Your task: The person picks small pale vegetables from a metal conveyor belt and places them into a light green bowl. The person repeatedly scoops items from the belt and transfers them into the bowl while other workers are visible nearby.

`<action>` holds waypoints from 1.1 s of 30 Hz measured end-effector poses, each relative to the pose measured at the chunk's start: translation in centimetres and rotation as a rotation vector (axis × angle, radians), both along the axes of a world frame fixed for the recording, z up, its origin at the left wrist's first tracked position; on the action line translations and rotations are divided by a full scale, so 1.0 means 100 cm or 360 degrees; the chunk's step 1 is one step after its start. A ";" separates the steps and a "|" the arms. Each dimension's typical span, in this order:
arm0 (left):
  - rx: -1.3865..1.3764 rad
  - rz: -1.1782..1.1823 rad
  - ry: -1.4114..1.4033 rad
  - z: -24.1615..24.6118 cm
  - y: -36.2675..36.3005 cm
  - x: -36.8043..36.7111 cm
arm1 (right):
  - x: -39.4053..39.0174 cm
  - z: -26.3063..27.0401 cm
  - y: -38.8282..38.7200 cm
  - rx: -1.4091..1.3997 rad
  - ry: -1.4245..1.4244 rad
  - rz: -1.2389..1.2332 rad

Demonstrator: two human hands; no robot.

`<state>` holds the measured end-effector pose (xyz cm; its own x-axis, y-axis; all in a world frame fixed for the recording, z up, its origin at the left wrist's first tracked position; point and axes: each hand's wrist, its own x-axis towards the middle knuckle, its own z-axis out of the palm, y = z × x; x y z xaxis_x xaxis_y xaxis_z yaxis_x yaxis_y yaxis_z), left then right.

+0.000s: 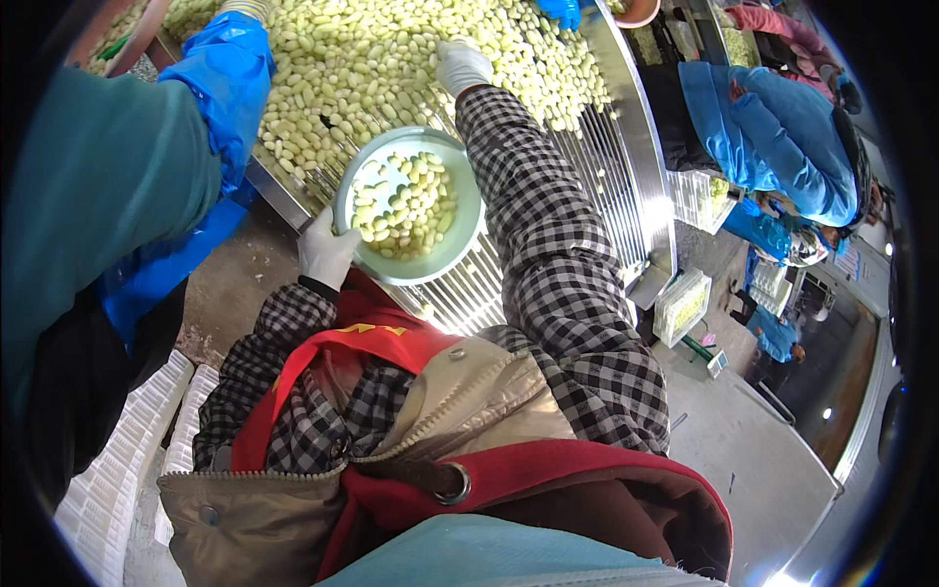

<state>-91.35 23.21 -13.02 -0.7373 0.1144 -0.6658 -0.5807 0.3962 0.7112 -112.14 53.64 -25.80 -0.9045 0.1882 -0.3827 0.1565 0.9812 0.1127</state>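
My left hand [328, 248], in a white glove, grips the near left rim of a pale green round basin [469, 213]. Small pale green oval fruits [414, 198], possibly grapes, lie in the basin. Beneath it is a slatted metal sorting table [609, 169]. Reaching past the basin, my right hand [463, 67], also white-gloved, touches the thick spread of the same fruits [352, 59] on the slats. Its fingertips are hidden among them, so I cannot tell whether it holds any.
A co-worker's blue-sleeved arm [227, 88] reaches in at the left; another's blue glove [561, 11] is at the top. The table's metal side rail [653, 169] curves down the right. White crates [117, 447] stand at the lower left, and a fruit-filled crate [682, 307] is at the right.
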 end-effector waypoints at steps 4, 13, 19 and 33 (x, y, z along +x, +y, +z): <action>-0.0101 -0.0094 0.0145 -0.035 0.012 -0.023 | -0.009 0.005 0.001 -0.0155 0.0029 -0.0150; -0.0082 -0.0104 0.0078 -0.041 0.024 -0.027 | 0.071 0.090 0.042 -0.1386 -0.0402 -0.0418; -0.0103 -0.0163 0.0115 -0.041 0.056 -0.023 | 0.004 0.023 0.039 -0.0369 -0.0066 -0.0213; -0.0167 -0.0124 0.0051 -0.041 0.064 -0.025 | 0.019 0.033 0.096 -0.0788 0.0533 -0.0469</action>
<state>-93.89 29.60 -17.08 -0.7499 0.1030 -0.6535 -0.5232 0.5123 0.6810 -110.20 63.24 -22.50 -0.9271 0.3201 -0.1951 0.3745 0.8155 -0.4413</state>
